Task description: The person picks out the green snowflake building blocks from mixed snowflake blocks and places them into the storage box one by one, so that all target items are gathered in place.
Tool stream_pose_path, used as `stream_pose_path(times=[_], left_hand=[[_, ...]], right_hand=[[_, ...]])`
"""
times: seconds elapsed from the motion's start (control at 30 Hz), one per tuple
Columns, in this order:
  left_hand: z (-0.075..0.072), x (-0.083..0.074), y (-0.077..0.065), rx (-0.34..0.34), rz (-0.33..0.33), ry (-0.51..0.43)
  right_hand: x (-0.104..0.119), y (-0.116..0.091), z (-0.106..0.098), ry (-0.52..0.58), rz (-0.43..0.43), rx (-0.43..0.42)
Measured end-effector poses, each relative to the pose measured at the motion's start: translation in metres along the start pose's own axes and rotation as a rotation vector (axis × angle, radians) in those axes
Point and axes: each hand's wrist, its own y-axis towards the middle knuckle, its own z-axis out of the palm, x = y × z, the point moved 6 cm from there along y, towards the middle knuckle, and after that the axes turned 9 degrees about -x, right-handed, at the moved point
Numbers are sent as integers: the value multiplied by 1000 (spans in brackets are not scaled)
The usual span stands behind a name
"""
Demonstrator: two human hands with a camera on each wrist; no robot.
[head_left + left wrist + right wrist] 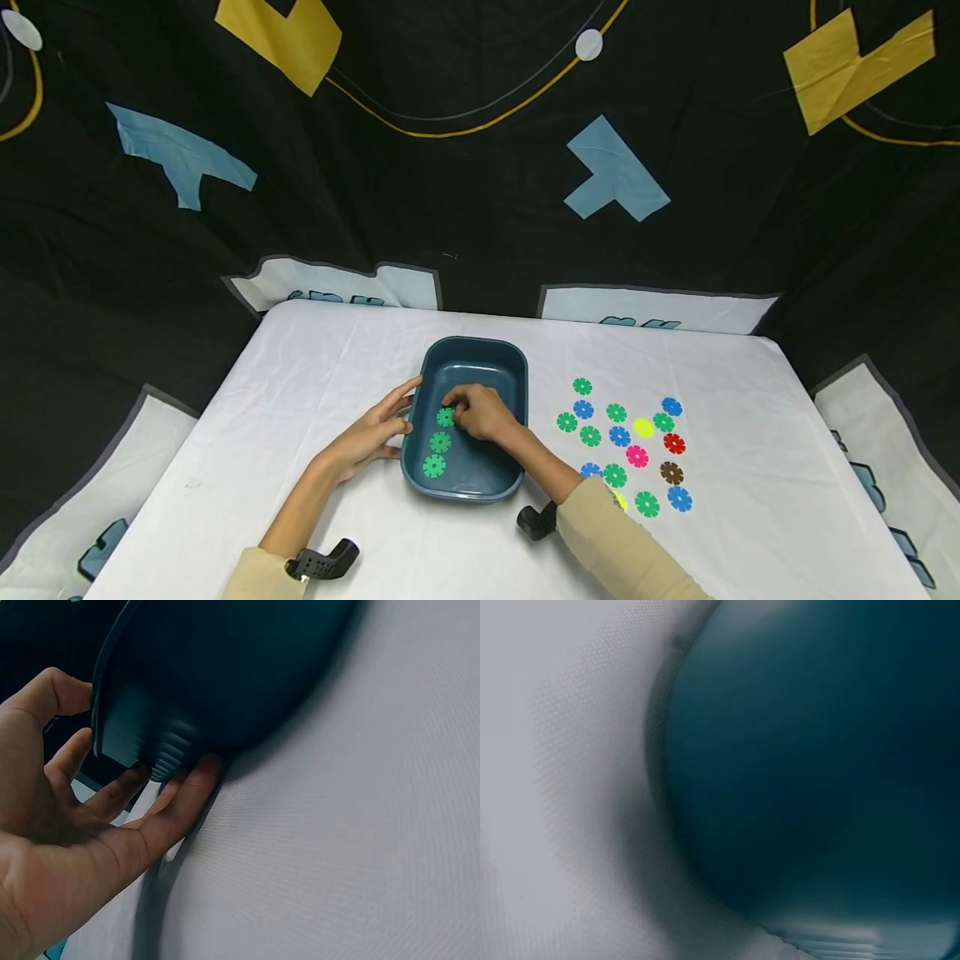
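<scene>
A dark blue-green tray (487, 467) stands on the white-covered table. Fingers of my left hand (367, 437) rest against its left outer wall; the left wrist view shows fingertips (210, 765) low on that wall and another at the rim. Inside the tray, my right hand (483, 412) reaches over the right side, with bent index finger and thumb at the edges of a green notched plastic disc (446, 417). Below it, a second green disc (440, 442) and a third green disc (434, 466) line up. The right wrist view shows only tray and cloth.
Right of the tray lie several loose notched discs: green (590, 436), blue (619, 437), yellow (643, 427), pink (637, 456), red (674, 443) and brown (671, 472). My right sleeve (622, 533) partly covers the nearest ones. A black curtain (465, 217) hangs behind the table.
</scene>
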Motion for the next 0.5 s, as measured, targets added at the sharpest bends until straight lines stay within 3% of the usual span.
stream_pose_path(times=[0.3,0.5], left_hand=[[0,2,1,-5,-10,-5],[0,2,1,-8,-12,-13]], right_hand=[[1,-1,-3,9,-31,-25],[7,-5,-22,67,-80,-75]])
